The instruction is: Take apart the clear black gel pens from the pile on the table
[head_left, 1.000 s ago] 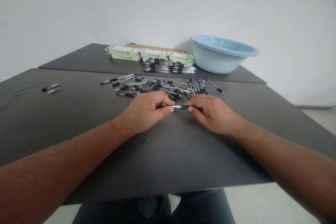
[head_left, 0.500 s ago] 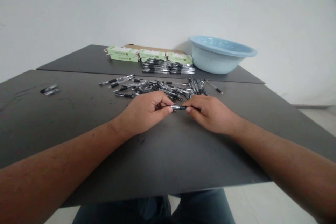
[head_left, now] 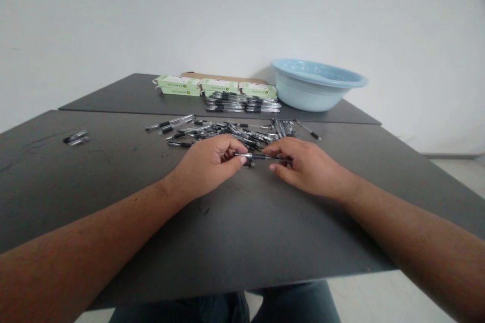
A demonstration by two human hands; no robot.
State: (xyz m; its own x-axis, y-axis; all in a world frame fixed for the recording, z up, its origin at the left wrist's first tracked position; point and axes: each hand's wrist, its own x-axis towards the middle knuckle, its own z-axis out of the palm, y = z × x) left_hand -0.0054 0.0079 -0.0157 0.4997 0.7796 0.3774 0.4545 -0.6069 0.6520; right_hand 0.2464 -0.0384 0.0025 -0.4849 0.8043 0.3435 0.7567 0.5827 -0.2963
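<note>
- Currently, on my feed, the left hand is closed to a pinch, thumb and fingertips gripping one end of a black-gripped pen.
- I see the right hand partly open, thumb and forefinger parted, with the pen's thin end reaching in between them; I can't tell whether the curled fingers behind touch it.
- That pen lies nearly level between both hands, over the middle of the near tabletop, well in from its front edge.
- Just beyond the hands, toward that tabletop's far edge, I have a loose pile of pens.
- Near its left edge sit small clear-and-black pieces, too blurred to name.
- On the far tabletop, stacked pens lie before green boxes, with a blue basin toward the right back corner.
</note>
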